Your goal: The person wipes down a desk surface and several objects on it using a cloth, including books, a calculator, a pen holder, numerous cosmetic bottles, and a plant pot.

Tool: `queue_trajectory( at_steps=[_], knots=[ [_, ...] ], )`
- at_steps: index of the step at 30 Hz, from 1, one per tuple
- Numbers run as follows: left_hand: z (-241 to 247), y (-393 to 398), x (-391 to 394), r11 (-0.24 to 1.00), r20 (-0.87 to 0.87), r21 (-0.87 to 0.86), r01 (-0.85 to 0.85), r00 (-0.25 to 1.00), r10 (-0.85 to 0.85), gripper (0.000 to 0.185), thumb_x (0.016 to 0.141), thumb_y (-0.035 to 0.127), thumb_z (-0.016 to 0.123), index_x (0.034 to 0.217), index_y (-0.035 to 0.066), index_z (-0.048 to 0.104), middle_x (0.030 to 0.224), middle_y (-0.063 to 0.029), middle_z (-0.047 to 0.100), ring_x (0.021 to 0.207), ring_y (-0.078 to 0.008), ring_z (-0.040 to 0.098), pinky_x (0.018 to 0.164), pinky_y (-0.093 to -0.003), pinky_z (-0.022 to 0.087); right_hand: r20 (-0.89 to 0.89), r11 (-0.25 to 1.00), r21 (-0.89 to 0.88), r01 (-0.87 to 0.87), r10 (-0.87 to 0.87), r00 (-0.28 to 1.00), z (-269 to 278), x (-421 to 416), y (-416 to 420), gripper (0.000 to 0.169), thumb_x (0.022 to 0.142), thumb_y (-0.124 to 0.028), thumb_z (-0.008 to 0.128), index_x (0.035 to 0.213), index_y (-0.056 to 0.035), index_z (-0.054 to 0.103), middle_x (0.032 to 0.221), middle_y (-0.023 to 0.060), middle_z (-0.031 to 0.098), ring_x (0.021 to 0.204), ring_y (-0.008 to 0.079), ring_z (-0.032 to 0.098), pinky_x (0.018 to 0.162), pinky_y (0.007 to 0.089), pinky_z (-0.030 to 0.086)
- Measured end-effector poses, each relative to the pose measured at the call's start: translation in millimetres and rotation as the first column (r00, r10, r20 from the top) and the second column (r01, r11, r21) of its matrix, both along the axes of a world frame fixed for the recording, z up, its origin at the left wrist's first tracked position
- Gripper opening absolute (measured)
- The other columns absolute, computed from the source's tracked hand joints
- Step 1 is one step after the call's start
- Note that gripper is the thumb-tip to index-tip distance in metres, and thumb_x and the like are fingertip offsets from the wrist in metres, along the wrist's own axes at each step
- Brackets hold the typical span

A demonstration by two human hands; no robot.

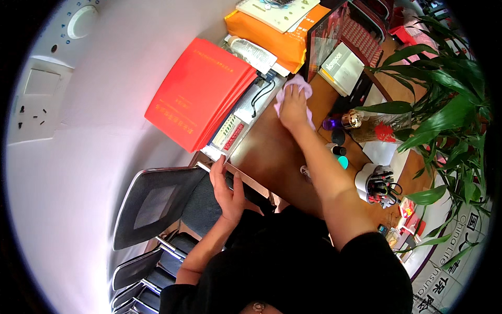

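Note:
My right hand point(294, 108) presses a pale purple cloth point(301, 83) onto the brown wooden desk point(262, 147). The cloth lies beside a clear plastic tray point(245, 135) and bunches out around my fingers. At the tray's near corner is my left hand point(229, 194), empty, thumb and fingers apart. Whether its fingertip touches the tray, I cannot tell. A stack of red folders point(200, 94) bearing gold writing lies over the tray, with a black cord point(259, 96) at its side.
An orange bag point(266, 35) and a notebook point(342, 68) sit at the back. Right of my forearm stand a purple bottle point(332, 123), a pen holder point(366, 182) and a leafy plant point(451, 94). Black mesh chairs point(157, 204) line the white wall point(90, 157).

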State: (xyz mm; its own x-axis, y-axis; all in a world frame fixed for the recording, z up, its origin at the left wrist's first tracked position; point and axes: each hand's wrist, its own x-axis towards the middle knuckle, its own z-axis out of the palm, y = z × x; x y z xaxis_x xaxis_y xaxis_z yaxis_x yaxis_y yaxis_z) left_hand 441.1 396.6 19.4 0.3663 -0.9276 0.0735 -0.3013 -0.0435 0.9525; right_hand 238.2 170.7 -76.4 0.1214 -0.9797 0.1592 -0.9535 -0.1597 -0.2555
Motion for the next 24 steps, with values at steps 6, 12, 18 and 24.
queue_trajectory(
  at_steps=[6,12,18,24],
  knots=[
    [-6.9,5.3,11.5,0.994,0.069,0.005,0.109,0.992,-0.110,0.044,0.088,-0.008,0.054,0.132,-0.002,0.057,0.130,-0.0180,0.059,0.122,-0.0309,0.056,0.108,-0.0377,0.040,-0.051,0.996,0.065,0.054,-0.050,0.997,-14.7,-7.4,-39.6,0.052,0.087,-0.013,0.057,0.137,0.0001,0.052,0.150,0.0255,0.040,0.137,0.0504,0.037,0.116,0.0538,0.030],
    [-15.7,4.0,19.1,0.993,-0.019,0.036,0.116,0.993,-0.116,0.044,0.088,-0.009,0.054,0.130,0.000,0.060,0.125,-0.0163,0.060,0.112,-0.0285,0.058,0.099,-0.0361,0.046,-0.027,1.000,0.000,0.004,-0.004,1.000,-13.1,14.7,-3.3,0.056,0.085,-0.011,0.059,0.138,0.0030,0.049,0.148,0.0257,0.042,0.136,0.0514,0.037,0.116,0.0539,0.030],
    [-22.9,5.6,30.5,0.982,-0.011,0.044,0.183,0.983,-0.182,0.040,0.091,-0.008,0.052,0.130,0.000,0.059,0.125,-0.0145,0.059,0.112,-0.0244,0.057,0.098,-0.0333,0.046,-0.091,0.986,0.130,-0.102,0.115,0.989,8.2,67.7,92.5,0.060,0.088,-0.013,0.059,0.144,0.0040,0.044,0.150,0.0251,0.040,0.140,0.0474,0.034,0.119,0.0558,0.023],
    [-16.8,14.6,27.1,0.984,0.023,0.006,0.178,0.984,-0.179,0.031,0.095,-0.005,0.055,0.124,0.000,0.063,0.120,-0.0125,0.062,0.110,-0.0219,0.060,0.098,-0.0320,0.046,0.123,0.931,0.144,-0.336,0.320,0.940,12.2,71.1,181.4,0.063,0.086,-0.012,0.059,0.145,0.0040,0.042,0.149,0.0260,0.041,0.138,0.0512,0.035,0.120,0.0577,0.022]
  ],
)
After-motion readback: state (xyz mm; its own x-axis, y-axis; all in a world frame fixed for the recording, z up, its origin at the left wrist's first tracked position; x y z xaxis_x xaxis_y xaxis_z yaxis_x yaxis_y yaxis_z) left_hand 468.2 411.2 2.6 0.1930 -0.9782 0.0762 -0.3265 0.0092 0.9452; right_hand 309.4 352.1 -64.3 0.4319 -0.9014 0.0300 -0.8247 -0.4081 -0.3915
